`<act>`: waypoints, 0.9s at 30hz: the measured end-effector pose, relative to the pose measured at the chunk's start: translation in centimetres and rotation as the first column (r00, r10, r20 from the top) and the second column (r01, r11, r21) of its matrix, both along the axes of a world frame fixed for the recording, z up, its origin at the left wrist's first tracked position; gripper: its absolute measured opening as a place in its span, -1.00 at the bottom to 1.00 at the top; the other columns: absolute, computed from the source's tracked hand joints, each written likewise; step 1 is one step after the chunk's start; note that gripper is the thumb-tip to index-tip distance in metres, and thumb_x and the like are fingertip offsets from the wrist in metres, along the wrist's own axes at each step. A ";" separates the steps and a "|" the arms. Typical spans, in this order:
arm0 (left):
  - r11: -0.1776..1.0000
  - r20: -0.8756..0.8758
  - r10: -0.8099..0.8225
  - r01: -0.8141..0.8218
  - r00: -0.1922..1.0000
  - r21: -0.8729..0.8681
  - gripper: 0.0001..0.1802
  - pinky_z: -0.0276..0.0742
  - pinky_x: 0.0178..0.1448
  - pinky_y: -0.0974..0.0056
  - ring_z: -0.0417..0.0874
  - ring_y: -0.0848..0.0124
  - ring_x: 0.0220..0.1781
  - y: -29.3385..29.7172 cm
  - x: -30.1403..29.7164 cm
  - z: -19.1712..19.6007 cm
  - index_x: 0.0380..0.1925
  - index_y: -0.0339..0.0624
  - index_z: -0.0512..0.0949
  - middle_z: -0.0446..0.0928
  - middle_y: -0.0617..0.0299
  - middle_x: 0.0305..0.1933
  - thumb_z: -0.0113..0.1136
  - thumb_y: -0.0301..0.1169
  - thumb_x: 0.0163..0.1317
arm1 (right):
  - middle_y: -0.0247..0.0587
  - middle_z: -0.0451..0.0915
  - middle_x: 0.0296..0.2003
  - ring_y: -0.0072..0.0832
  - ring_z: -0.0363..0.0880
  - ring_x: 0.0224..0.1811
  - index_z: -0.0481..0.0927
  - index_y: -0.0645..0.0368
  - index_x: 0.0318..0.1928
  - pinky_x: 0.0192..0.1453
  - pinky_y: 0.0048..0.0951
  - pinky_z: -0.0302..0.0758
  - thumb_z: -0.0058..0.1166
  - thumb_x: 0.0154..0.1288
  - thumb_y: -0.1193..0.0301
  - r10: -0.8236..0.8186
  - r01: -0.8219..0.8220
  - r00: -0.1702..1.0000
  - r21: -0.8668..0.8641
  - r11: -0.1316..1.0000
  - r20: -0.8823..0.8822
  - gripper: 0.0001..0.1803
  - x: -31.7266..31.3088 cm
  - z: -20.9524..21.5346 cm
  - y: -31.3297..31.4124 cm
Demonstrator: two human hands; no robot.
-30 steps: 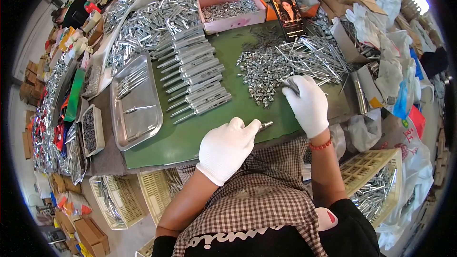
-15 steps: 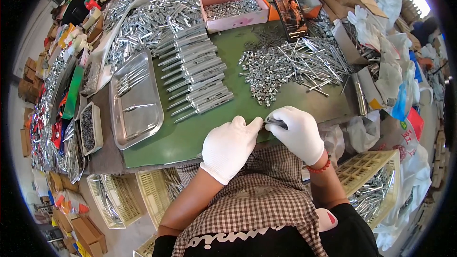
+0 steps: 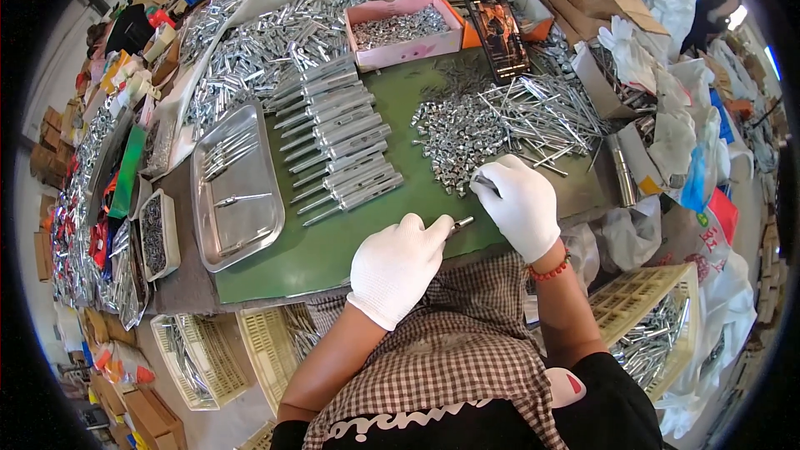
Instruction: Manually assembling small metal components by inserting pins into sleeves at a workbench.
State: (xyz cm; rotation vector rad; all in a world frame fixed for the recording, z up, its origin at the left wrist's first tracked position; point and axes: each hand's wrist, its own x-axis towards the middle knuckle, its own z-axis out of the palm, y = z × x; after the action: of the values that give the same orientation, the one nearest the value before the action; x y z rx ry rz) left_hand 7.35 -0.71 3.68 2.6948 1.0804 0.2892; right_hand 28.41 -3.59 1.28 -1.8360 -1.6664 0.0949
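White gloves cover both hands. My left hand [image 3: 396, 271] is closed on a short metal tube [image 3: 462, 223], whose end sticks out past the fingertips above the table's near edge. My right hand [image 3: 523, 204] is pinched around a slim dark metal piece [image 3: 487, 184]; its kind does not show. That hand hovers at the near side of a heap of small shiny metal nuts [image 3: 454, 137]. Beyond lie loose long metal pins [image 3: 546, 117]. Left of the nuts, a column of metal tubes with thin rods [image 3: 337, 146] lies side by side on the green tabletop [image 3: 333, 250].
A steel tray [image 3: 242, 250] with several slim metal pieces lies at the left. Behind are a large heap of metal parts [image 3: 258, 50], a pink box [image 3: 408, 50] of small parts and a propped phone [image 3: 497, 37]. Plastic crates [image 3: 667, 308] stand below the table.
My right hand has moved away from the left, forward and slightly right to the nuts, with the dark piece still in it. The tube's end now shows at my left fingertips.
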 end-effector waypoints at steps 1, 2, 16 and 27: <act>1.000 0.004 0.000 0.000 1.000 -0.003 -0.82 0.53 -0.41 0.05 0.64 0.11 -0.46 0.0 0.0 0.0 -0.08 0.13 0.61 0.48 0.14 -0.41 0.20 -0.30 0.33 | -0.23 0.63 -0.32 -0.16 0.67 -0.30 0.70 0.02 -0.27 -0.24 -0.18 0.58 0.30 0.26 0.35 -0.011 0.010 1.000 0.002 1.000 0.018 -0.93 0.0 -0.1 -0.1; 1.000 0.008 -0.001 0.001 1.000 -0.007 -0.82 0.53 -0.41 0.05 0.63 0.12 -0.46 -0.1 0.0 0.0 -0.08 0.13 0.61 0.48 0.14 -0.41 0.20 -0.30 0.33 | -0.23 0.63 -0.32 -0.16 0.67 -0.30 0.70 0.02 -0.27 -0.24 -0.18 0.58 0.30 0.26 0.35 -0.008 0.008 1.000 0.001 1.000 0.017 -0.93 0.1 -0.2 -0.2; 1.000 0.004 -0.003 0.003 1.000 -0.012 -0.80 0.54 -0.38 0.05 0.63 0.12 -0.44 0.1 0.0 0.0 -0.05 0.15 0.61 0.48 0.14 -0.39 0.20 -0.29 0.34 | -0.24 0.60 -0.36 -0.14 0.64 -0.35 0.67 -0.03 -0.31 -0.28 -0.18 0.55 0.27 0.26 0.35 0.031 -0.031 0.999 0.018 0.999 0.037 -0.96 1.1 -0.1 -0.3; 1.000 0.004 0.007 -0.007 1.000 -0.015 -0.80 0.55 -0.38 0.04 0.63 0.10 -0.44 0.2 -0.1 -0.1 -0.04 0.16 0.60 0.49 0.13 -0.40 0.18 -0.29 0.35 | -0.19 0.62 -0.35 -0.15 0.65 -0.35 0.69 0.04 -0.28 -0.27 -0.20 0.56 0.30 0.25 0.39 0.100 -0.104 0.991 -0.036 0.994 -0.088 -0.94 0.4 1.1 -0.8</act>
State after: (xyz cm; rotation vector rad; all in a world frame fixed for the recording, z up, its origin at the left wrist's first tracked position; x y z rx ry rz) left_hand 7.21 -0.50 3.62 2.6766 1.0865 0.2868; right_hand 28.82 -4.39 2.38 -1.7503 -1.7088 0.2495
